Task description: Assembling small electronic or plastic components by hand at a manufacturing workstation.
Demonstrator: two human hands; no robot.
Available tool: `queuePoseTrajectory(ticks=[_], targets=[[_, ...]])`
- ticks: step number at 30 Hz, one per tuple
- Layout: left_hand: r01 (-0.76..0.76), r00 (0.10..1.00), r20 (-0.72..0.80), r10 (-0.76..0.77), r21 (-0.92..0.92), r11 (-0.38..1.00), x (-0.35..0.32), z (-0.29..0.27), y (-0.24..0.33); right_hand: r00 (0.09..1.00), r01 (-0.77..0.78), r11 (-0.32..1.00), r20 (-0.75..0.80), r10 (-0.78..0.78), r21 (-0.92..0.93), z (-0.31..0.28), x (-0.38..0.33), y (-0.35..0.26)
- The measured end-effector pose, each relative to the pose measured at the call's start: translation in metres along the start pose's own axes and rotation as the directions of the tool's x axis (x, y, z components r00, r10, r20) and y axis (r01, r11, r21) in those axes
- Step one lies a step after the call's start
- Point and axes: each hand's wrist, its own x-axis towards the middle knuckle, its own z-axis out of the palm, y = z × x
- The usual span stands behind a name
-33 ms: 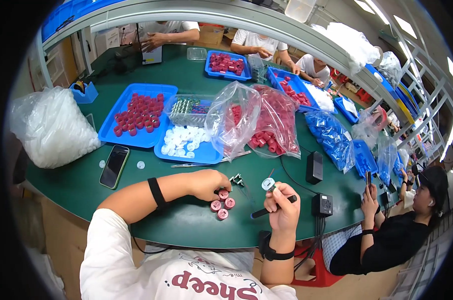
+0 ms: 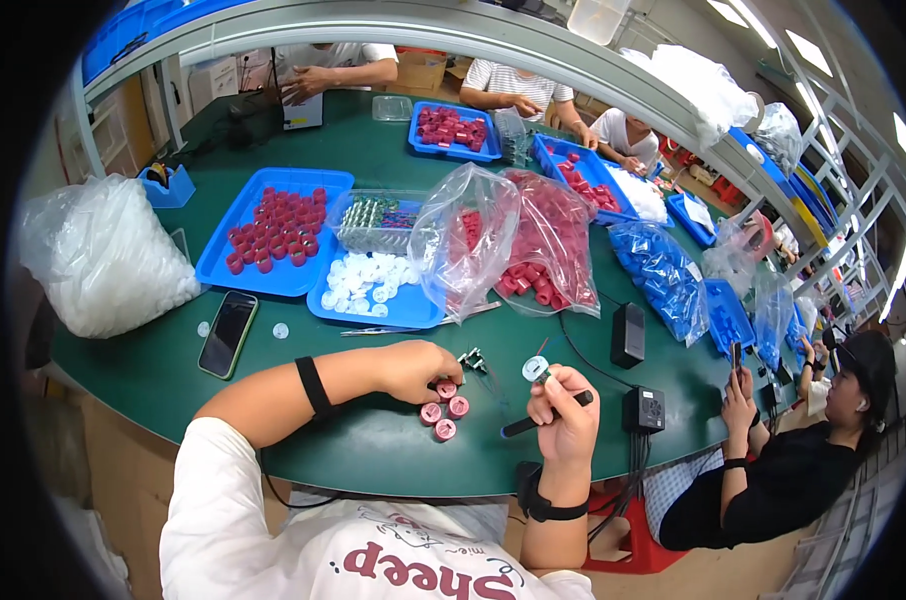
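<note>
while the left hand (image 2: 413, 368) rests curled on the green table (image 2: 173, 370), its fingertips press down on one of the small pink round plastic caps (image 2: 443, 408) clustered just beside it. the right hand (image 2: 565, 415) is raised above the table edge, fingers wrapped shut around a slim black pen-like tool (image 2: 548, 412) and pinching a small white round disc (image 2: 534, 369) at thumb and forefinger. disc looks light, stiff, thin and likely slippery, so best held by its rim; caps look hard, light and prone to roll, best taken by the sides. a tiny dark metal part (image 2: 471, 360) lies near the left hand, too small to identify. the tool's tip and the cap under the left fingers are partly hidden. a black smartphone (image 2: 227, 333) lies well apart to the left.
</note>
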Motion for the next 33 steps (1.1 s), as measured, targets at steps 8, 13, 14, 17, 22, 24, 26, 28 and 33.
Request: queuePoseTrajectory(ticks=[8,13,14,17,22,24,26,28,33], targets=[[0.065,0.921,-0.365,-0.137,-0.202,0.977,-0.030,-0.046,0.023,1.000,0.011,0.999,-0.009,-0.012,-0.031,0.000,-0.001,0.000],[-0.267,0.843,-0.416,-0.341,-0.873,0.407,-0.016,-0.042,0.065,0.999,0.004,1.000,0.048,-0.002,-0.029,0.007,0.002,0.003],[-0.293,0.840,-0.431,-0.330,-0.872,0.392,-0.011,-0.038,0.072,0.998,0.014,1.000,0.066,-0.013,-0.024,0.009,0.002,0.003],[-0.384,0.807,-0.500,-0.313,-0.849,0.364,-0.004,-0.027,0.079,0.998,-0.016,1.000,0.063,0.016,-0.015,0.014,0.002,0.003],[-0.369,0.844,-0.475,-0.248,-0.851,0.374,0.000,-0.017,0.076,0.998,-0.025,0.999,0.059,0.027,-0.046,0.016,0.000,0.001],[-0.401,0.837,-0.505,-0.210,-0.827,0.393,0.000,-0.015,0.079,0.998,-0.021,0.999,0.065,0.024,-0.042,0.016,0.000,0.000],[-0.432,0.828,-0.534,-0.172,-0.803,0.411,0.000,-0.014,0.079,0.997,-0.027,0.998,0.071,0.031,-0.058,0.016,-0.001,0.000],[-0.436,0.824,-0.552,-0.125,-0.760,0.481,0.000,-0.014,0.078,0.996,-0.021,0.997,0.082,0.028,-0.079,0.014,-0.001,0.001],[-0.423,0.801,-0.587,-0.118,-0.694,0.582,-0.003,-0.014,0.085,0.994,-0.031,0.992,0.099,0.043,-0.119,0.013,-0.002,0.000]])
